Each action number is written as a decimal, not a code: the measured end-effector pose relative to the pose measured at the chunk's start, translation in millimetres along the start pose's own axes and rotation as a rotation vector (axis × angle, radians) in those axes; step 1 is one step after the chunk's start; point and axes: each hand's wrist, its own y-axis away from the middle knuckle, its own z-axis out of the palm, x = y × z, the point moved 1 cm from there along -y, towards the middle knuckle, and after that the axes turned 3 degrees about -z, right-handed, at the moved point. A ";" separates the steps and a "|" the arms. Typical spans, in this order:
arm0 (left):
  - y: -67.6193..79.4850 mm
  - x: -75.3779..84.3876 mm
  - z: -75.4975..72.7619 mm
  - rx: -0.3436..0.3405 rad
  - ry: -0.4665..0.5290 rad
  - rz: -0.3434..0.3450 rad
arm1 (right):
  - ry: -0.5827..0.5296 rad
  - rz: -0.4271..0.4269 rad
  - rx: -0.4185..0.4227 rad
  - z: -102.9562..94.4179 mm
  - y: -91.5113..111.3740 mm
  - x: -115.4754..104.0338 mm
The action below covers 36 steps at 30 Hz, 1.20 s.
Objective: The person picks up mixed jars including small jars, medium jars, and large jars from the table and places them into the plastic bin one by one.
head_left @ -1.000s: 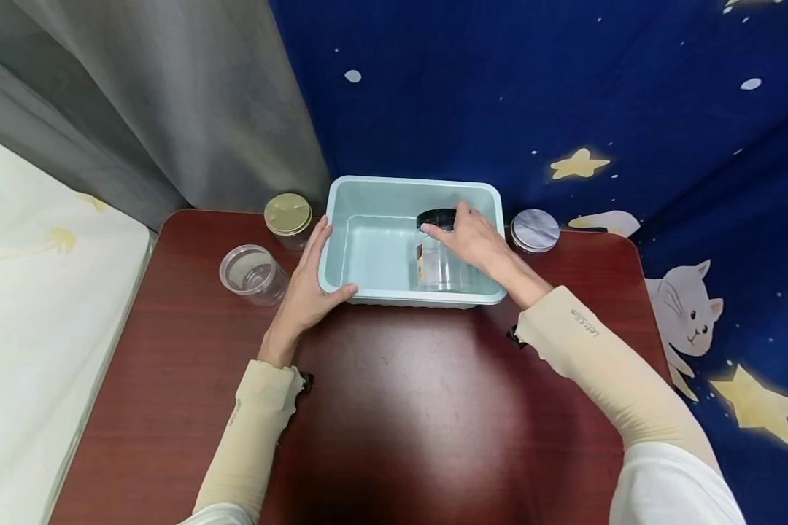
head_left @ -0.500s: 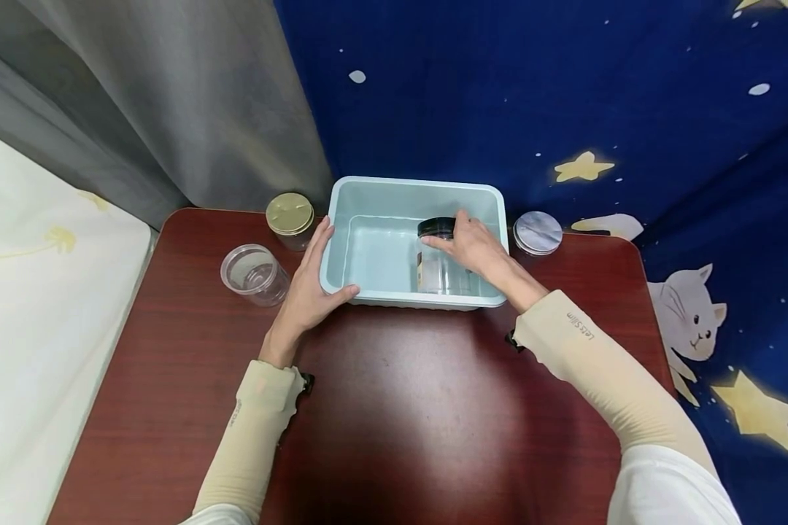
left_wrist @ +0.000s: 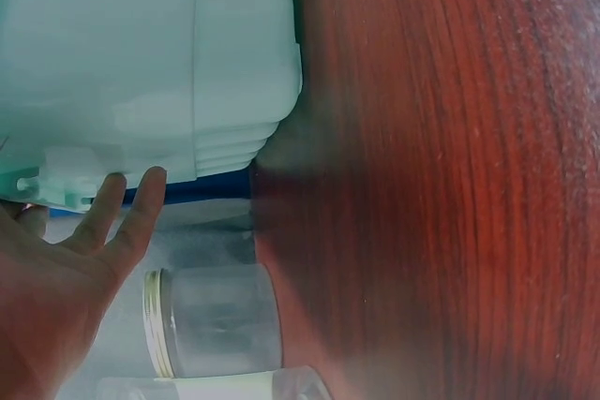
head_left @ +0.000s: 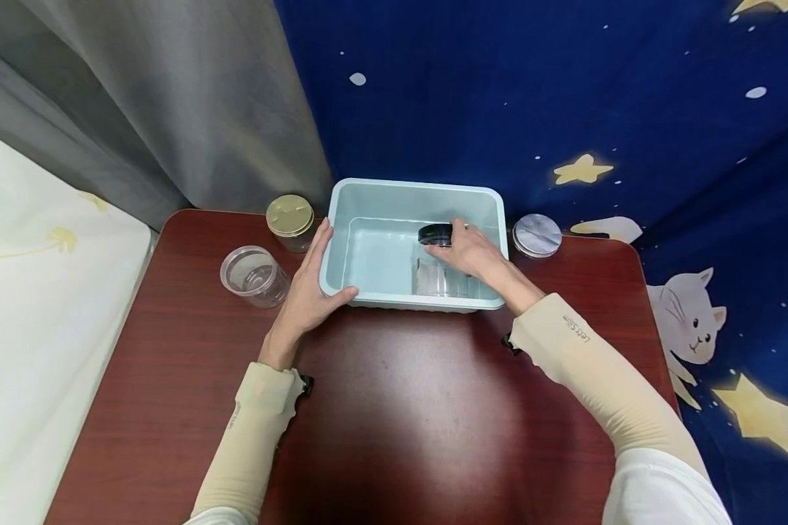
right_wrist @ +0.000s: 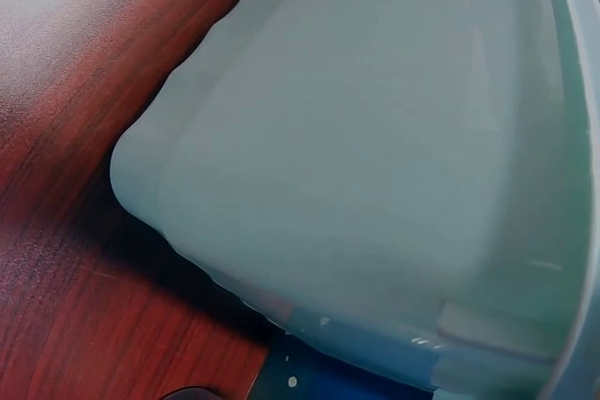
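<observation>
A pale blue-green plastic bin (head_left: 407, 300) stands at the back of the table. Inside its right half is a clear jar (head_left: 432, 279) with a black lid (head_left: 435, 234). My right hand (head_left: 476, 255) grips this jar near its lid, thumb toward the left; part of the jar is hidden behind the hand. Extended fingers of my left hand (head_left: 307, 292) rest along the bin's left side, with the thumb at the front rim. In the left wrist view that hand (left_wrist: 70, 278) touches the bin's outer wall (left_wrist: 122, 63). The right wrist view has only the bin (right_wrist: 356, 138) up close.
Left of the bin stand a gold-lidded clear jar (head_left: 290, 216) and an open clear jar (head_left: 256, 277). A jar with a silvery lid (head_left: 537, 235) is close to its right side. Curtains (head_left: 433, 87) hang right behind the brown table (head_left: 394, 408).
My right hand has shifted slightly down and toward the front of the bin, with the black-lidded jar in its grip. My left hand stays at the bin's left side.
</observation>
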 end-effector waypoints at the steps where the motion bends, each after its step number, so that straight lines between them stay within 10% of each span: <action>1: 0.2 -0.3 0.0 0.001 0.000 -0.001 | -0.001 -0.002 0.003 0.3 0.4 0.0; 36: 1.1 -2.7 1.7 0.010 0.019 0.001 | 0.013 -0.195 0.239 -27.0 39.9 -11.4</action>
